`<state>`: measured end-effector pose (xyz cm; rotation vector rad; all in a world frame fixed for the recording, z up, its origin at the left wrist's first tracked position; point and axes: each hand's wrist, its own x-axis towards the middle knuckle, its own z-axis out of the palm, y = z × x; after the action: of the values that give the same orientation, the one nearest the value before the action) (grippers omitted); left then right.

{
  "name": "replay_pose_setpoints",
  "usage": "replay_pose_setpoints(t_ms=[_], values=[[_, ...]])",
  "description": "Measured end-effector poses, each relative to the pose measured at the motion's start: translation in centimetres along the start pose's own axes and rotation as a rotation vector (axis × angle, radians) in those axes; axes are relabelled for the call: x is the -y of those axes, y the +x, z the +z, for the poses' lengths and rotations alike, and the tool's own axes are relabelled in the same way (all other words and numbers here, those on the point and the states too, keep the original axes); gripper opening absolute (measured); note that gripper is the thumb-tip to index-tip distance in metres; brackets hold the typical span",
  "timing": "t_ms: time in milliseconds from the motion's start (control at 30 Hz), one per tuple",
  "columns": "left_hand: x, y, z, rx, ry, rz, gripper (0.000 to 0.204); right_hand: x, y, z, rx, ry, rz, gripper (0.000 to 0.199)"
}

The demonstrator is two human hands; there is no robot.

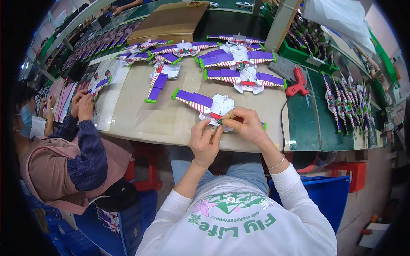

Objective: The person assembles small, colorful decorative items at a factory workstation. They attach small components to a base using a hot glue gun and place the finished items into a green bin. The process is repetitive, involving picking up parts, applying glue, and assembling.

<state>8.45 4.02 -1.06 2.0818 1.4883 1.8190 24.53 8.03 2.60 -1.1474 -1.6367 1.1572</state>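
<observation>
In front of me on the table lies a winged toy part with a white body, a purple wing with green tips, and red-and-white stripes. My left hand is closed at the near edge of that body, fingertips pinched together. From the right, my right hand pinches at a small green piece, which looks like a circuit board, beside a red patch on the body. Fingers partly cover the green piece. The right wing is mostly hidden beneath my right hand; only its green tip shows.
More winged toy parts stand in rows at the back, with one to the left. A red glue gun with a black cord lies at right. A green crate and a pile of wings lie beyond. A co-worker's hands work at left.
</observation>
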Motion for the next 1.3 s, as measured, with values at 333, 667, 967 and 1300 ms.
replay_pose_setpoints(t_ms=[333, 667, 967, 1300], values=[[0.5, 0.1, 0.4, 0.038, -0.012, -0.028, 0.019, 0.9, 0.6, 1.9, -0.193, -0.470, -0.212, 0.011], [0.4, -0.1, 0.2, 0.066, 0.023, -0.001, 0.018, 0.6, 0.8, 2.3, -0.233, -0.534, -0.279, 0.011], [0.6, -0.1, -0.3, 0.143, -0.014, -0.023, 0.016, 1.6, 0.7, 2.4, -0.176, -0.649, -0.316, 0.009], [0.9, 1.9, -1.1, 0.120, -0.018, -0.235, 0.015, 2.3, 1.5, 1.9, 0.048, -0.891, -0.461, 0.007]])
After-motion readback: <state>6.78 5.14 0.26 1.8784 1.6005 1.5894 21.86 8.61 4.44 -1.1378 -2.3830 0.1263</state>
